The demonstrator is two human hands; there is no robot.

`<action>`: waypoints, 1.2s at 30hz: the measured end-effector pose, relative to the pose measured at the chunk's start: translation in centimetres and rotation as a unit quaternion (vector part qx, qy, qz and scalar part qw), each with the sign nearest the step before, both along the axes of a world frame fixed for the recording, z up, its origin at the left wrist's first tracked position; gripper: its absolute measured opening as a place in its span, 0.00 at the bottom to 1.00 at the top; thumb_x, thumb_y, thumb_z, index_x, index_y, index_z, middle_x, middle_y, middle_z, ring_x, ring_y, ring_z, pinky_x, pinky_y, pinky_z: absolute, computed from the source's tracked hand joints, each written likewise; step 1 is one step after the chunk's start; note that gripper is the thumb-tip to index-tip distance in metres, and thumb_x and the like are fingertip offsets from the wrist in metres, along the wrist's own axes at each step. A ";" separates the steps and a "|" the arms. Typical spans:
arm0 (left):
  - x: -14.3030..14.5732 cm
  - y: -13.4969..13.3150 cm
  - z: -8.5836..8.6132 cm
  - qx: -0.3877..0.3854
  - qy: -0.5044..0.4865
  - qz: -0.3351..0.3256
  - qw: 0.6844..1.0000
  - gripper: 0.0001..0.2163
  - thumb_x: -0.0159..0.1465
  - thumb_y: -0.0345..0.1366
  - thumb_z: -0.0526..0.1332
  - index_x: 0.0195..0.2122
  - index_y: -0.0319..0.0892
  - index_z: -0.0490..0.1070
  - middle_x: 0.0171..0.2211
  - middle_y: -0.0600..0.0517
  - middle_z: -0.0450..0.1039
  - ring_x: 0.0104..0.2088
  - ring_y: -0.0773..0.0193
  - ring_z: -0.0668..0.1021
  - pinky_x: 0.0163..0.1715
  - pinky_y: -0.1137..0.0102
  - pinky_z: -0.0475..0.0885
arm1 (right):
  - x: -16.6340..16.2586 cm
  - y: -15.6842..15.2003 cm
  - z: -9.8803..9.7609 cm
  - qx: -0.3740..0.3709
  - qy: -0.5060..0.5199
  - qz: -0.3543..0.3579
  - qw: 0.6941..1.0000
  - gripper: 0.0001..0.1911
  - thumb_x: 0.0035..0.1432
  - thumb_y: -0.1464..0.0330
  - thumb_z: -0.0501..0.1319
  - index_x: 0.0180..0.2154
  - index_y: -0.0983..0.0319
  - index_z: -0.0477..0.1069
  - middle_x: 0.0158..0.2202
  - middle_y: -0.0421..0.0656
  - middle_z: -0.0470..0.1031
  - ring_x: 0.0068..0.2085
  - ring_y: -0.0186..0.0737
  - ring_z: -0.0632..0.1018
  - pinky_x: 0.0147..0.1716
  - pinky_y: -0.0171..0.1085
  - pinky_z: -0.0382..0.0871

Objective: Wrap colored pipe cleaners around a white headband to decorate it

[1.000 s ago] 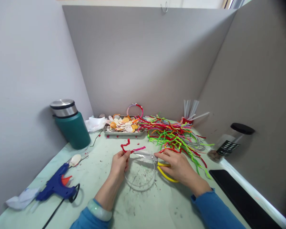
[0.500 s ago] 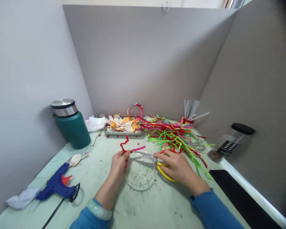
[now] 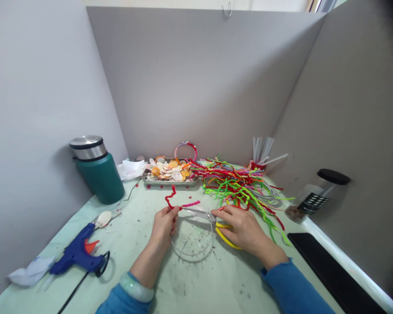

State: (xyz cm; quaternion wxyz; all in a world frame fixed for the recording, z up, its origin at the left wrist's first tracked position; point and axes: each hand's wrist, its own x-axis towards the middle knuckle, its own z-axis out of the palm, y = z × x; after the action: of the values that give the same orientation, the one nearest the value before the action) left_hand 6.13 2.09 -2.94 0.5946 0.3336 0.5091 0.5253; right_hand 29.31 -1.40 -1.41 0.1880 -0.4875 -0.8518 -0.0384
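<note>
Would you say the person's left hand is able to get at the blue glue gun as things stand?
Probably not at once: the left hand is pinching a red pipe cleaner. The table between it and the glue gun looks bare.

The right hand (image 3: 245, 230) covers the yellow scissor handles (image 3: 227, 239) — the blades' gap is too small to judge; the black glue-gun cord (image 3: 72, 295) runs off the bottom edge.

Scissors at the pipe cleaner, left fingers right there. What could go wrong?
1. The scissors blades point toward the left hand pinching the red pipe cleaner; fingers may get nicked.
2. The cut piece may spring off among the scraps on the table.
3. The clear hoop under both hands might snag the right hand.
</note>
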 end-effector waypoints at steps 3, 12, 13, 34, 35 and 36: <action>0.0 0.0 0.0 0.002 0.000 -0.001 1.000 0.13 0.46 0.40 0.65 0.22 0.41 0.60 0.14 0.62 0.56 0.11 0.79 0.52 0.10 0.78 0.45 | -0.1 -0.1 0.1 0.005 -0.008 -0.003 1.000 0.19 0.54 0.68 0.58 0.49 0.55 0.67 0.38 0.44 0.71 0.37 0.39 0.73 0.34 0.34 0.63; 0.0 -0.1 0.2 0.003 0.003 -0.003 1.000 0.13 0.47 0.40 0.64 0.22 0.41 0.60 0.14 0.62 0.56 0.11 0.79 0.52 0.10 0.78 0.44 | -0.3 -0.2 0.3 0.022 -0.012 -0.008 1.000 0.19 0.53 0.68 0.59 0.49 0.56 0.67 0.36 0.44 0.71 0.37 0.40 0.72 0.33 0.34 0.63; 0.0 -0.1 0.2 0.002 0.003 -0.003 1.000 0.12 0.47 0.40 0.64 0.22 0.41 0.60 0.14 0.62 0.56 0.11 0.79 0.52 0.10 0.78 0.44 | -0.3 -0.2 0.3 0.021 -0.013 -0.009 1.000 0.19 0.53 0.68 0.59 0.49 0.57 0.67 0.36 0.45 0.71 0.38 0.40 0.72 0.33 0.34 0.62; 0.0 0.0 -0.3 0.014 0.017 0.005 1.000 0.13 0.47 0.41 0.64 0.21 0.41 0.61 0.14 0.61 0.56 0.11 0.78 0.53 0.10 0.77 0.45 | -0.4 0.0 -0.1 0.043 -0.014 0.000 0.999 0.18 0.54 0.70 0.58 0.48 0.55 0.69 0.34 0.43 0.73 0.36 0.38 0.73 0.30 0.32 0.61; 0.0 0.0 -0.3 0.015 0.018 0.006 1.000 0.13 0.47 0.41 0.64 0.21 0.41 0.61 0.14 0.61 0.56 0.11 0.78 0.53 0.10 0.77 0.45 | -0.4 0.0 -0.1 0.041 -0.009 0.000 0.999 0.19 0.53 0.70 0.58 0.48 0.55 0.69 0.34 0.43 0.73 0.36 0.38 0.73 0.30 0.32 0.61; 0.0 -0.1 -0.2 0.015 0.018 0.006 1.000 0.13 0.47 0.41 0.64 0.21 0.41 0.60 0.14 0.61 0.56 0.11 0.78 0.53 0.10 0.77 0.45 | -0.4 0.0 -0.1 0.040 -0.005 -0.001 0.999 0.19 0.53 0.71 0.58 0.48 0.55 0.69 0.34 0.43 0.73 0.36 0.38 0.73 0.31 0.32 0.61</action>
State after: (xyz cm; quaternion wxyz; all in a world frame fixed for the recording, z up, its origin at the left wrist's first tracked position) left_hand 6.17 2.04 -3.19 0.5771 0.3485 0.5137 0.5307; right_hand 28.88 -1.39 -1.48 0.2028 -0.4803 -0.8501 -0.0746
